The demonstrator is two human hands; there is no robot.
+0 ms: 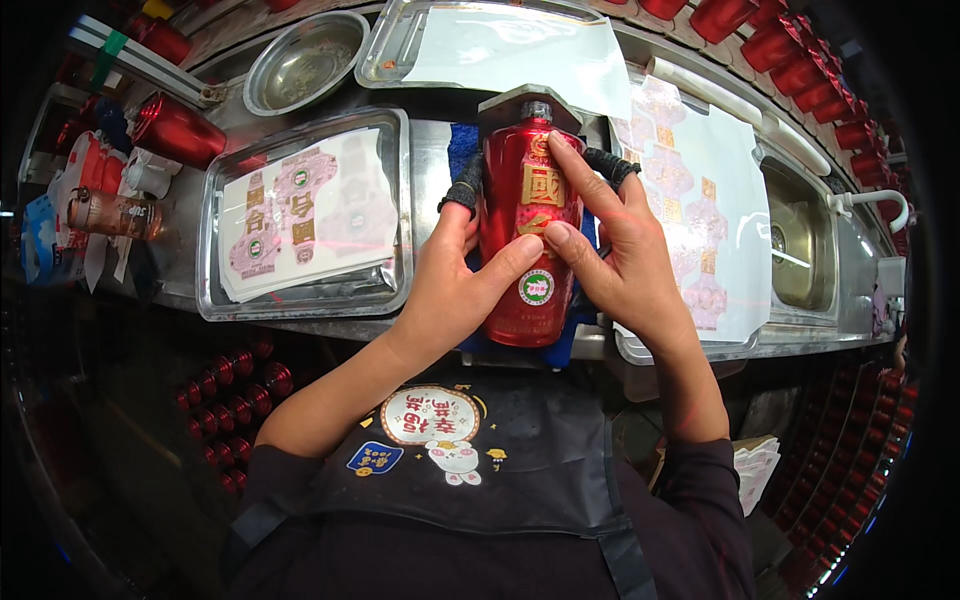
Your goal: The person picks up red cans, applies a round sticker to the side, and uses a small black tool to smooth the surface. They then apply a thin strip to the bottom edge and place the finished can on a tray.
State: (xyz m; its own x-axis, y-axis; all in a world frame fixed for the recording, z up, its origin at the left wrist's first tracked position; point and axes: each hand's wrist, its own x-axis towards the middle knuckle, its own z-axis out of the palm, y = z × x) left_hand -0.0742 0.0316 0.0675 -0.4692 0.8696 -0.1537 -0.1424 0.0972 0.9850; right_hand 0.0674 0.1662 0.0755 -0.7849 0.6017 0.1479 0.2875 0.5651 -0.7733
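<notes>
Straight before me a glossy red bottle (501,315) with gold characters and a round green-and-white emblem (535,288) lies on a blue cloth (555,354), its neck pointing away. My left hand (469,262) cups its left side, thumb pressed on the front near the lower gold character (529,223). From the right, my right hand (619,232) rests thumb and a finger on the front, the finger on the upper gold mark. Black wraps (463,184) cover some fingers of both hands. A dark angular block (517,103) sits behind the bottle's neck.
On the left, a metal tray (300,309) holds printed decal sheets (352,180). A metal bowl (304,64) and another tray (390,45) stand behind. More decal sheets (720,225) lie right, beside a sink (795,255) with a white faucet (877,198). Red bottles (180,131) surround the bench.
</notes>
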